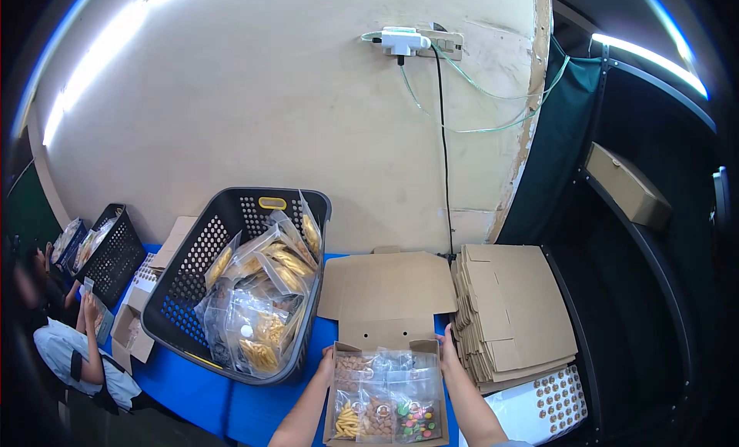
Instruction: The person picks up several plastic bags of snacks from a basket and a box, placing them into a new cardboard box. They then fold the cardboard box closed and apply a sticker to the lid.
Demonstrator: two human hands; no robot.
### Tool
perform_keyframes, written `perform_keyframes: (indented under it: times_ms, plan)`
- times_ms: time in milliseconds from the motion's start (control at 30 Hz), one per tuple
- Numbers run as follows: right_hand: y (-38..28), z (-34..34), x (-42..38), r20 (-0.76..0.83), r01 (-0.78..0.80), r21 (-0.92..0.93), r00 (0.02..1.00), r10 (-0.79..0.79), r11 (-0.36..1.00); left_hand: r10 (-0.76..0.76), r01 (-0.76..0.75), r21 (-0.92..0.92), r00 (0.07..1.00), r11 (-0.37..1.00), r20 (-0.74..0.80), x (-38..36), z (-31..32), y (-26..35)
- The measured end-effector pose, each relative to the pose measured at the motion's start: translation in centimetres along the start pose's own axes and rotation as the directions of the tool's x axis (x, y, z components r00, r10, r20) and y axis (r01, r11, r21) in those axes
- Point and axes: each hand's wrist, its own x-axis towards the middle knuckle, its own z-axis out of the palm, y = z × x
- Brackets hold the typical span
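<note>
An open cardboard box (386, 335) lies on the blue table in front of me, its lid flap folded back. Clear snack bags (385, 405) fill it, showing yellow sticks, nuts and coloured candies. My left hand (328, 364) rests on the box's left wall near the top corner. My right hand (446, 347) grips the right wall at the top corner. Both forearms reach up from the bottom edge.
A dark plastic basket (188, 293) full of clear snack bags (262, 301) leans at the left. A stack of flat cardboard boxes (516, 316) lies at the right, with a sticker sheet (558, 397) below it. Another person (77, 347) sits at far left beside a second basket (115, 251).
</note>
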Motion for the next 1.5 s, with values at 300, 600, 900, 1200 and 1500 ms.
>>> perform_keyframes:
  times_ms: [300,600,900,1200,1500]
  plan:
    - [1.7,-1.2,-0.8,0.070,0.255,-0.001,0.965,-0.255,0.967,0.184,-0.159,-0.270,0.980,0.950,0.070,2.1,-0.2,3.1]
    - [3.2,-1.1,-8.0,-0.106,0.404,-0.154,0.901,-0.422,0.902,0.126,-0.091,-0.225,0.981,0.970,0.147,-1.3,1.4,3.0]
    - [3.1,-0.9,-8.8,-0.027,0.497,-0.712,0.687,-0.726,0.497,0.497,-0.495,-0.069,0.867,0.866,0.018,0.0,2.8,1.8]
    - [2.5,1.4,-12.6,-0.237,0.616,-0.582,0.497,-0.835,0.531,0.637,-0.593,0.551,0.759,0.587,0.137,-4.0,4.5,4.2]
    - [4.0,0.0,-17.7,-0.051,0.569,-0.758,0.435,-0.899,0.318,0.671,-0.597,0.502,0.740,0.625,0.045,-10.0,3.3,4.3]
